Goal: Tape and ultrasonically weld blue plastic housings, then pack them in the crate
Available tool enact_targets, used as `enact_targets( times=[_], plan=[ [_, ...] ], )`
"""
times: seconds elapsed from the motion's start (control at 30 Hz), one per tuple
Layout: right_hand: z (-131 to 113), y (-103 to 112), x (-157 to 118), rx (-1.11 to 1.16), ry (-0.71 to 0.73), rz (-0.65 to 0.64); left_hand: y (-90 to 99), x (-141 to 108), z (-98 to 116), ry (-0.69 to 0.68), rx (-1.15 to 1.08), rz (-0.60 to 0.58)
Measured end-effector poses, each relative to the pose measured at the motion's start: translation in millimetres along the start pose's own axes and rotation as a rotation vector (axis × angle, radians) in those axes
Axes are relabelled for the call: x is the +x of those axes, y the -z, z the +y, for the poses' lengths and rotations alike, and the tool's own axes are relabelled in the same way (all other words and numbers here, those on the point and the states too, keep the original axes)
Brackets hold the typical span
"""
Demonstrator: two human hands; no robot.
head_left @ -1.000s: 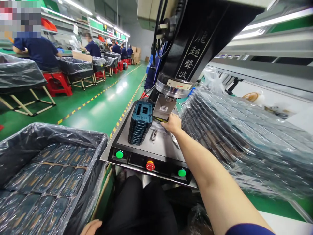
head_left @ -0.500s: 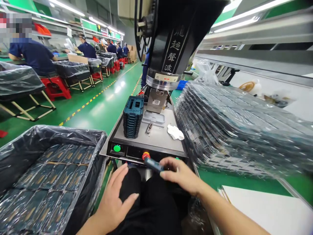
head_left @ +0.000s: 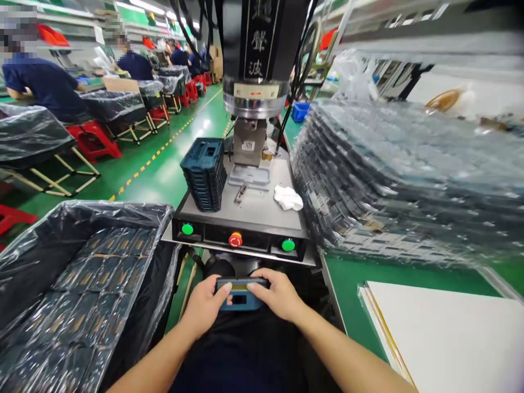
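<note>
At lower left, a plastic-lined bin (head_left: 61, 240) holds dark parts (head_left: 100, 278) in even rows, the film between them probably there to prevent scratches. Left of centre, dark blue frames (head_left: 203, 174) rise in one neat pile, seemingly squared up to save room. At lower centre, the left hand (head_left: 206, 304) pinches one end of a blue casing (head_left: 254, 304), thumb on top, and the right hand (head_left: 279, 295) pinches the other end likewise; the two-ended grip looks meant to keep it steady and facing up. Farther up the frame, a metal block (head_left: 248, 156) hangs by a shallow grey tray (head_left: 249, 174); right of that lies a crumpled white cloth (head_left: 289, 197), likely kept handy for wiping. The machine's metal plate (head_left: 257, 208) beneath is silvery and smooth. The room runs from seated co-workers (head_left: 39, 84) in dark blue at upper left, past a glossy green floor (head_left: 123, 173), to a film-covered stack (head_left: 388, 158) and white sheets (head_left: 454, 338) on a green bench (head_left: 356, 295) at right.
</note>
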State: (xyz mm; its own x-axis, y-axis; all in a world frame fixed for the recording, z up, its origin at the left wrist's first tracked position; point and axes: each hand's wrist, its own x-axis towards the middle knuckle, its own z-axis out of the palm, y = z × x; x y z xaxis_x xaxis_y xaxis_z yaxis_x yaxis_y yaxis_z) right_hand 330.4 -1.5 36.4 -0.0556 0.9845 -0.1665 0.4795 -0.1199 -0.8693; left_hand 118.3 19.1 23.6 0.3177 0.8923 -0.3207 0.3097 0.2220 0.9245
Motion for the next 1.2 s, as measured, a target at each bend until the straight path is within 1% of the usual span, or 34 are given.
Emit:
enact_targets(
  times=[0.07, 0.17, 0.23, 0.3, 0.4, 0.43, 0.5, 0.57, 0.63, 0.77, 0.83, 0.97, 1.03, 1.07, 1.13, 1.2],
  plan=[
    [4.0, -4.0, 3.1, -0.051, -0.013, 0.009, 1.3, 3.1, 0.7, 0.019, 0.069, 0.040],
    [12.0, -7.8, 8.1, -0.082, -0.053, 0.038, 1.4, 10.1, -0.9, 0.054, 0.070, 0.055],
    [17.2, -10.8, 9.9, -0.033, -0.093, 0.032, -1.0, 13.0, -1.0, 0.052, 0.139, 0.068],
    [20.3, -14.3, 9.7, 0.086, -0.120, -0.007, -5.8, 13.2, 2.2, 0.043, 0.287, 0.131],
    [20.9, -18.6, 7.5, 0.219, -0.075, -0.019, -15.1, 11.2, 10.2, 0.025, 0.450, 0.267],
    [20.7, -19.2, 6.8, 0.221, -0.049, -0.008, -17.7, 11.1, 12.2, 0.011, 0.473, 0.302],
    [20.7, -18.9, 6.0, 0.197, -0.014, 0.008, -20.3, 12.2, 13.8, -0.017, 0.489, 0.332],
    [21.8, -17.4, 6.5, 0.210, -0.018, 0.005, -19.3, 14.8, 11.6, -0.036, 0.471, 0.324],
    [23.6, -15.8, 7.9, 0.285, -0.049, -0.003, -16.0, 17.2, 7.3, -0.019, 0.398, 0.303],
    [24.6, -16.0, 10.5, 0.479, -0.145, -0.042, -10.3, 18.6, 0.7, 0.041, 0.127, 0.285],
    [23.4, -17.2, 10.8, 0.547, -0.190, -0.058, -9.5, 18.3, -0.3, 0.050, 0.006, 0.280],
    [21.5, -18.9, 10.7, 0.634, -0.249, -0.063, -9.8, 18.7, -1.2, 0.066, -0.120, 0.265],
    [21.5, -19.1, 10.5, 0.634, -0.254, -0.056, -9.6, 18.1, -1.1, 0.066, -0.111, 0.261],
    [21.6, -19.2, 10.4, 0.627, -0.252, -0.056, -9.4, 17.2, -0.8, 0.055, -0.069, 0.266],
    [21.8, -19.5, 9.7, 0.606, -0.244, -0.061, -8.9, 14.1, 0.6, 0.015, 0.081, 0.281],
    [21.7, -19.7, 8.8, 0.562, -0.230, -0.064, -8.6, 10.2, 2.1, -0.021, 0.230, 0.272]
  ],
)
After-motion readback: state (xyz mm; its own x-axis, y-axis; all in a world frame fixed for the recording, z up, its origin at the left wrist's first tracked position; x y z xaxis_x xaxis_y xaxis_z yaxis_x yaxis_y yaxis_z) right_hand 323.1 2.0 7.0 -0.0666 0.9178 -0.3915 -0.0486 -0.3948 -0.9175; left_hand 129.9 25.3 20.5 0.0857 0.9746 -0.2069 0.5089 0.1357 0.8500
